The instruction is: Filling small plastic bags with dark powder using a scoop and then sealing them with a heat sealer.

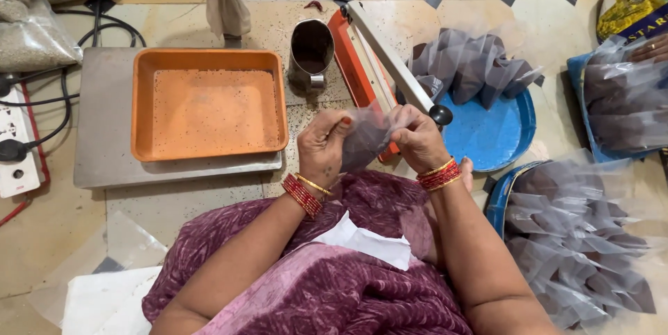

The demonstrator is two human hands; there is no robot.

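My left hand (322,147) and my right hand (417,139) both pinch the top of a small clear plastic pouch (365,139) with dark grains in it, held above my lap. Just behind the hands lies an orange heat sealer (358,57) with its long arm raised. A steel scoop cup (311,50) holding dark grains stands to the left of the sealer. An orange tray (209,102) dusted with grains rests on a grey weighing scale (104,140).
A blue tub (497,133) at right holds several filled pouches (473,64). More pouches (577,244) fill another blue tub at lower right. A power strip (17,147) with cables lies at far left, sacks of grain (35,36) at top left. Another person's hand (650,48) rests at far right.
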